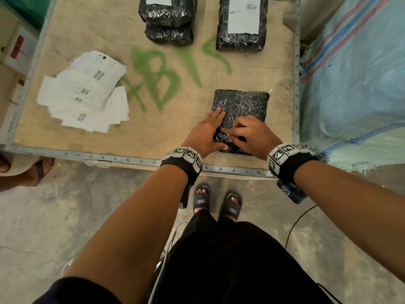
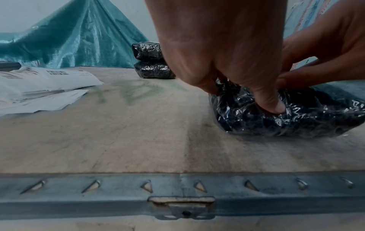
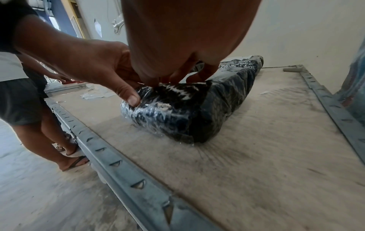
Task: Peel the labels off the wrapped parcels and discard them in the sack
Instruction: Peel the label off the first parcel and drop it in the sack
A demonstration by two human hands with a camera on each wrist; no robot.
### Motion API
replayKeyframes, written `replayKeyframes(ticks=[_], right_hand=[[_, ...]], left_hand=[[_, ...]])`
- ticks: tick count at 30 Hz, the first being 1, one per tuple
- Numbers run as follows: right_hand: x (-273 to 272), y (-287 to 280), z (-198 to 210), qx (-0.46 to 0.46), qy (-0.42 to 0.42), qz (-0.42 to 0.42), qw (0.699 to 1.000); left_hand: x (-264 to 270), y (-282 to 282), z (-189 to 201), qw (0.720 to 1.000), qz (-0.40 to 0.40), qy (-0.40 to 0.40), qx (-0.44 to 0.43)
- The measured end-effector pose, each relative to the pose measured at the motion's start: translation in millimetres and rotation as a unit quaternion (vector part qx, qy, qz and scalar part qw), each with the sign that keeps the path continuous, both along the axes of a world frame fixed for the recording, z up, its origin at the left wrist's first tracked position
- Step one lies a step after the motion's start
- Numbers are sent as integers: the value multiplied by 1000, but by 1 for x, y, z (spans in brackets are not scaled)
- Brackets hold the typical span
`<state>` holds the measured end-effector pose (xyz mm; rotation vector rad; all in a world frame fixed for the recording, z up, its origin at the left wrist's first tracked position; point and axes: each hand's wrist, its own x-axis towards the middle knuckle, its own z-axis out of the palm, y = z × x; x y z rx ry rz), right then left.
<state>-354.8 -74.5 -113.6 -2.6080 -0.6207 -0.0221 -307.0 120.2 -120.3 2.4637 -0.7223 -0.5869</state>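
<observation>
Crinkly black film-wrapped parcel (image 1: 245, 102), left hand (image 1: 203, 134) gripping, right hand (image 1: 252, 137) pinching

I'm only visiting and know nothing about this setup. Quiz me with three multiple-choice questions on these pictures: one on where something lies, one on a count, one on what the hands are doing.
1. Where is the pile of loose labels?
A. on the left part of the table
B. on the floor
C. on a chair

2. How many black wrapped parcels are on the table?
A. two
B. four
C. seven

3. What are the left hand and the right hand doing?
A. hanging at the person's sides
B. both touching the nearest parcel
C. waving in the air

Answers:
1. A, the white pile lies left of the green paint.
2. B, there is a stack of two, a far right parcel and the nearest one.
3. B, the head view shows both hands on its near end.
</observation>
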Motion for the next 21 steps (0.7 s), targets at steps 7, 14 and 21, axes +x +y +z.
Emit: replayKeyframes(ticks=[7, 14, 21], right_hand=[[0, -2, -1, 6, -15, 1, 1000], [-2, -2, 2, 31, 5, -30, 999], [-4, -1, -6, 11, -34, -6, 999]], left_hand=[[0, -2, 4, 1000, -1, 1, 15], [-1, -3, 5, 1000, -1, 3, 21], [-1, -2, 5, 1000, 7, 6, 12]])
